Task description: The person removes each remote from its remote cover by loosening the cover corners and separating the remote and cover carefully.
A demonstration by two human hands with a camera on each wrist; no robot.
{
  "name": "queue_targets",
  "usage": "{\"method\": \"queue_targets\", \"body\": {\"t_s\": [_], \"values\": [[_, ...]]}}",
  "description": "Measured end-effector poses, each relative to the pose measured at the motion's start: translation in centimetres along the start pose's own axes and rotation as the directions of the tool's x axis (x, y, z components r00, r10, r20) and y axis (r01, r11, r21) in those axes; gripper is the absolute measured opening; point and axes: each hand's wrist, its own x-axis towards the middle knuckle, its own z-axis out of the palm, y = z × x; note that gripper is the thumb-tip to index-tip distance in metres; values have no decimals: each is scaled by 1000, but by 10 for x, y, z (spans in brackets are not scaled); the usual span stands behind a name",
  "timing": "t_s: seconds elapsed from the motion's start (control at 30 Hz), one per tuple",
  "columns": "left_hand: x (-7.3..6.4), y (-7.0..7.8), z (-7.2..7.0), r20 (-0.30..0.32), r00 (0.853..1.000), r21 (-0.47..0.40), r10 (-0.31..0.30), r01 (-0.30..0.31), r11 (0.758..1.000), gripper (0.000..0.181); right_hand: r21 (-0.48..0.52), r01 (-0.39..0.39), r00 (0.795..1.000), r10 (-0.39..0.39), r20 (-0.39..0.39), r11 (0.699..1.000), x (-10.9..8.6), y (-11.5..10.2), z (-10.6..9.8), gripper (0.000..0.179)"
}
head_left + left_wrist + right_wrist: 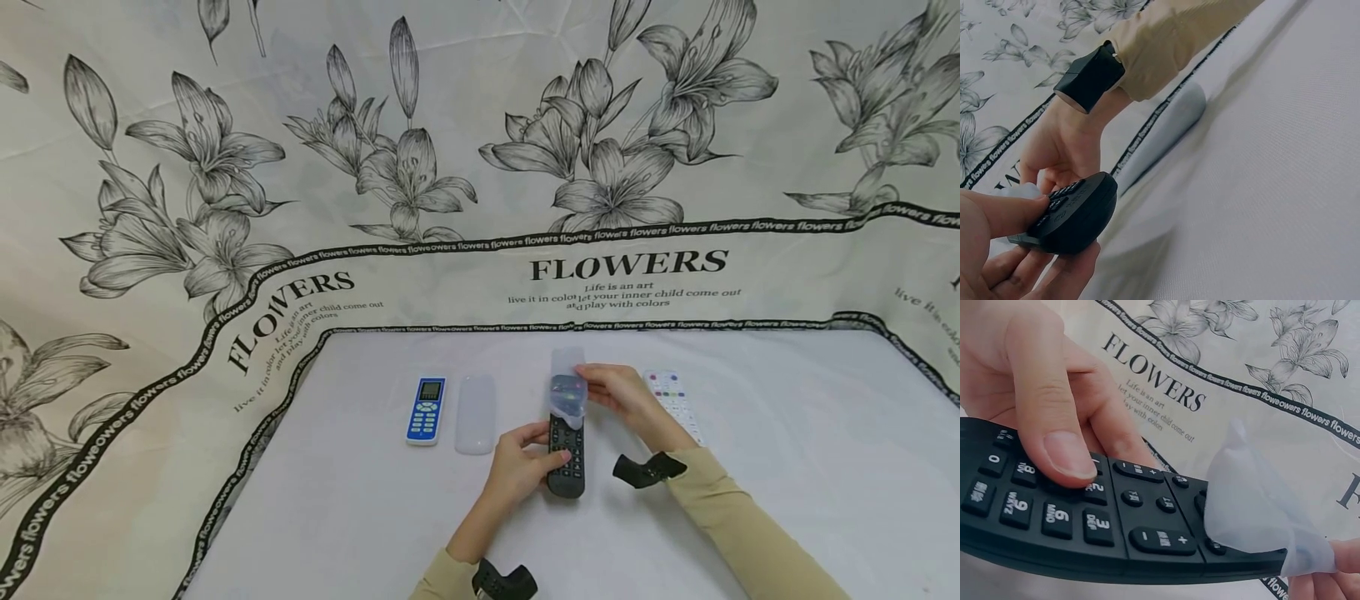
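A black remote control (pixel 566 454) is held over the white table, its far end inside a translucent silicone sleeve (pixel 568 396). My left hand (pixel 519 467) grips the lower part of the remote, thumb on the number keys and fingers beneath. With its fingertips, my right hand (pixel 626 398) pinches the sleeve's edge near the far end. In the right wrist view the sleeve (pixel 1254 500) is bunched over the remote (pixel 1104 512), and its rim is folded loosely. The keys nearest my left thumb (pixel 1069 456) are uncovered.
Left of my hands, a blue and white remote (pixel 426 410) lies on the table (pixel 360 517) beside a flat translucent sleeve (pixel 476 414). A white remote with coloured buttons (pixel 675 400) lies partly behind my right wrist. Flower-printed cloth (pixel 420 283) hangs along the back.
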Motion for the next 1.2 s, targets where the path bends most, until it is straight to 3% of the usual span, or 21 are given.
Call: {"method": "queue_targets", "body": {"t_s": [0.23,0.53,0.8,0.97,1.2], "values": [[-2,0,1,6,1000,-1,-9,9,1000,49,-7,-8,1000,8,-24,1000,1,-2,-1,49],[-2,1,0,14,1000,3,-4,4,1000,50,35,22,999,-21,-26,999,1,-3,-4,10],[-2,-1,2,28,1000,1,-9,9,1000,50,43,43,999,-42,-29,998,2,-3,-8,10],[-4,-1,4,37,999,2,-8,8,1000,50,35,50,997,-49,-54,998,2,-4,-10,28],[-5,-1,6,32,999,31,7,-8,999,48,98,73,993,-64,-98,992,1,-10,-11,7]]}}
